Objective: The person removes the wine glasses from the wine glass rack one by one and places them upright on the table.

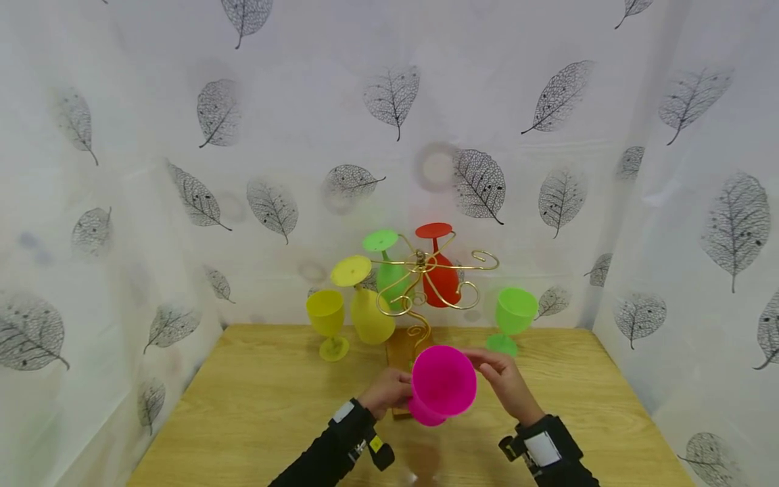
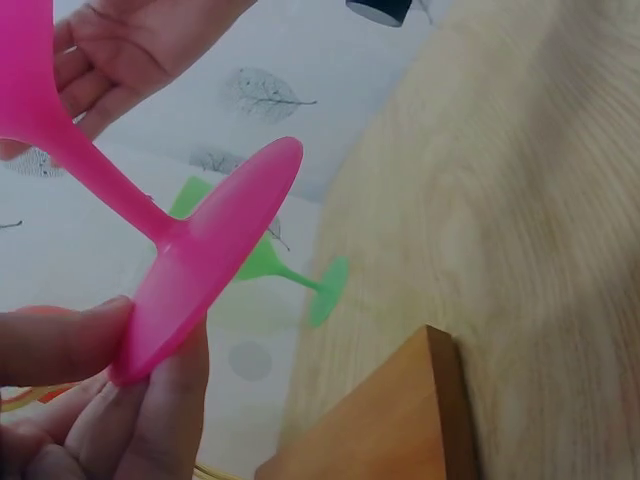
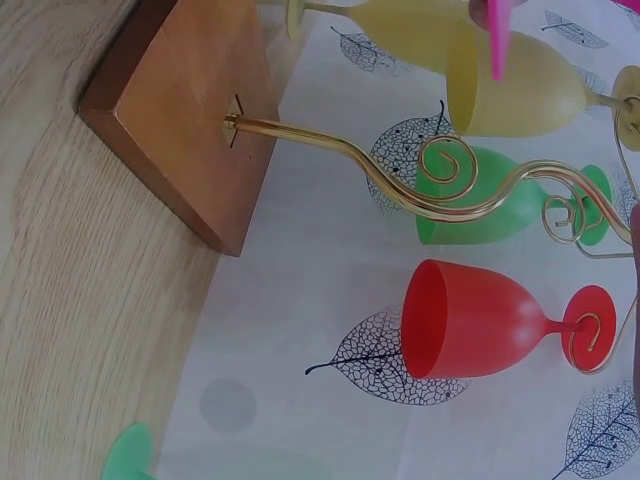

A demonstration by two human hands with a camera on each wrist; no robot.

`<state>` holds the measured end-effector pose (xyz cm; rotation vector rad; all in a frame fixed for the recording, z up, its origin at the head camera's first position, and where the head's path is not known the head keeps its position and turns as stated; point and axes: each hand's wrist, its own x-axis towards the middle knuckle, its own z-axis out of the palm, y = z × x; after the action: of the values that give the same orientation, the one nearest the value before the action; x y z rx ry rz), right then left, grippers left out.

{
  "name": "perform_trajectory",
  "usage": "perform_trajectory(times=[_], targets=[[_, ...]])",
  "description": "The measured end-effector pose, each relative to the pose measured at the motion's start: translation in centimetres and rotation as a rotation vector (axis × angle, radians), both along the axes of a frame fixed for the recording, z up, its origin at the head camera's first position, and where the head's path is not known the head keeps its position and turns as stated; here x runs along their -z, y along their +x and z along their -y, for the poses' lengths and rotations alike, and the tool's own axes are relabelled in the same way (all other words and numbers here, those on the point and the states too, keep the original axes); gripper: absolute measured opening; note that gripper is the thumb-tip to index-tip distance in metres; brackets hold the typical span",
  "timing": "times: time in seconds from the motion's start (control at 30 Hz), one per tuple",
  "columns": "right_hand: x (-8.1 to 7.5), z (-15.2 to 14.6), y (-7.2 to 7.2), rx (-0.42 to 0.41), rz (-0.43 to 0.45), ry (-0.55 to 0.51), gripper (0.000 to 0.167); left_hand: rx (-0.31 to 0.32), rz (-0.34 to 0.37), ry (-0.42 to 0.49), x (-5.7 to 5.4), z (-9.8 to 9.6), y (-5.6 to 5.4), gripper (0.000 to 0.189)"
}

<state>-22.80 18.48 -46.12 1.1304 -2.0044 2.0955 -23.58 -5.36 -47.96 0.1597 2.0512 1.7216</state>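
A pink goblet (image 1: 444,382) is held in the air in front of the rack, its mouth facing the head camera. My left hand (image 1: 388,391) pinches the edge of its round foot (image 2: 215,255) between thumb and fingers, as the left wrist view shows. On the other side of the bowl is my right hand (image 1: 504,380), fingers loosely extended near the rim; whether they touch it I cannot tell. Behind stands a gold wire rack (image 1: 420,267) with curled arms, from which a yellow goblet (image 1: 372,318), a green goblet (image 1: 392,279) and a red goblet (image 3: 470,320) hang upside down.
The rack's wooden base (image 3: 185,120) rests on the wood-grain table (image 1: 255,399). Upright on the table are another yellow goblet (image 1: 325,311) at left and another green goblet (image 1: 516,311) at right. A leaf-patterned curtain (image 1: 304,101) surrounds the table at the back and sides.
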Motion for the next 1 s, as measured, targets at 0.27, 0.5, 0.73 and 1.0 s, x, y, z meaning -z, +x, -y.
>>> perform_trajectory(times=[0.27, 0.5, 0.73, 1.0], targets=[[0.0, 0.7, -0.2, -0.176, 0.039, -0.076, 0.087, -0.007, 0.099, 0.015, 0.7, 0.0, -0.1, 0.019], [-0.9, 2.8, 0.5, -0.237, -0.113, -0.157, 0.116, -0.006, 0.150, 0.029, 0.7, -0.5, 0.1, 0.020], [-0.7, 3.6, 0.9, -0.175, -0.128, -0.153, 0.120, -0.015, 0.161, 0.061, 0.9, -1.0, 0.4, 0.019], [-0.4, 3.5, 1.6, -0.005, -0.049, -0.054, 0.083, 0.005, 0.125, 0.097, 2.0, -1.2, 0.4, 0.022]])
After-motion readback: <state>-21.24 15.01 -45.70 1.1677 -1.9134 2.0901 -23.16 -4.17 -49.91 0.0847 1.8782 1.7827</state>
